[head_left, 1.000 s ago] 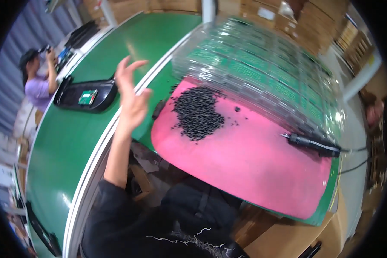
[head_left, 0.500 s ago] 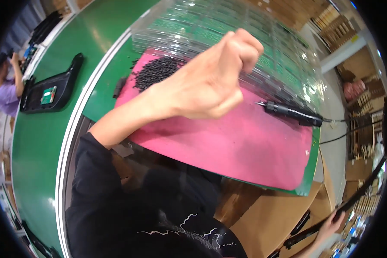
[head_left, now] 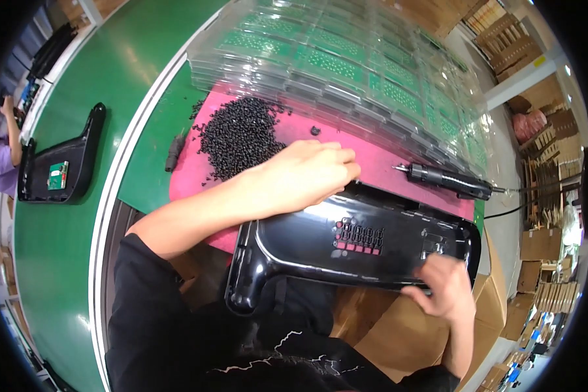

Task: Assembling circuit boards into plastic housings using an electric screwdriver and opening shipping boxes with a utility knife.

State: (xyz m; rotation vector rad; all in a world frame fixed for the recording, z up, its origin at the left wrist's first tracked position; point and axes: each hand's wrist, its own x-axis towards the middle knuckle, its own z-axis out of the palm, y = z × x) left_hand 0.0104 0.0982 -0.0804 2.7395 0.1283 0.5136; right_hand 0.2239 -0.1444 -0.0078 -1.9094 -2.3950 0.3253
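Observation:
A long black plastic housing [head_left: 294,238] lies open side up across the near part of the pink mat, its rounded arm pointing toward me at the left. My left hand [head_left: 310,173] is closed at the housing's far rim, knuckles up; its fingertips are hidden, so what it holds, if anything, does not show. At the housing's near right edge, my right hand [head_left: 443,287] is blurred, with thumb apart from bent fingers and nothing visible between them. Beyond my left wrist spreads a heap of small black parts [head_left: 238,134]. A black electric screwdriver [head_left: 447,179] lies right of the housing's far edge.
Clear plastic trays [head_left: 333,72] are stacked at the back of the pink mat [head_left: 372,157]. On the green bench at left sits another black housing [head_left: 36,186] with a green circuit board [head_left: 57,176]. A person in purple [head_left: 3,160] is farther left. Cardboard [head_left: 398,326] stands at lower right.
The black housing has come from the lower right onto the mat. My left hand has dropped from above the mat to its far rim. My right hand has moved in to its near edge.

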